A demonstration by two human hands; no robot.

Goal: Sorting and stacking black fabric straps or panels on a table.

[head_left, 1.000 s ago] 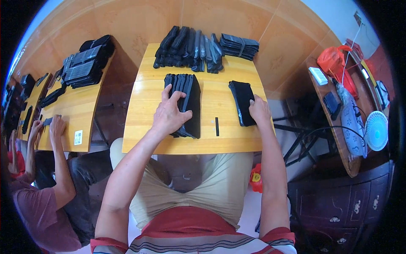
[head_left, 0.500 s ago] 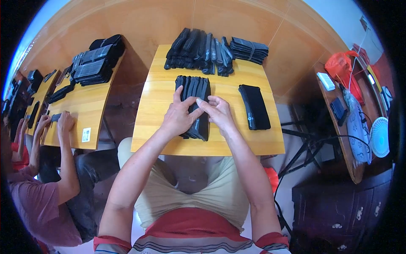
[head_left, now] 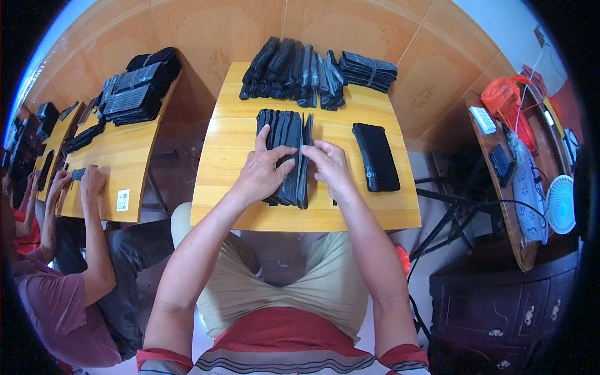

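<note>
A thick row of dark folded socks (head_left: 282, 134) stands on the table in front of me. My left hand (head_left: 264, 170) grips this row from the left, one finger stretched along its side and thumb and forefinger over its top. At the right side, my right hand (head_left: 329, 165) pinches a thin dark sock (head_left: 305, 164), which leans slightly apart from the others. Its lower fingers are partly hidden. Farther right, a flat black sock pile (head_left: 376, 157) with a small pale mark lies by itself.
More dark socks (head_left: 290, 72) lie heaped at the table's (head_left: 225, 156) far edge, beside a banded bundle (head_left: 369, 70). On the left, another person's hands (head_left: 92, 181) work at a neighbouring table. A side table at right holds a red bag (head_left: 502, 94) and a small fan (head_left: 560, 203).
My right hand has moved slightly right, drawing a sock away from the row's right side, so a gap shows. My left hand stays on the row.
</note>
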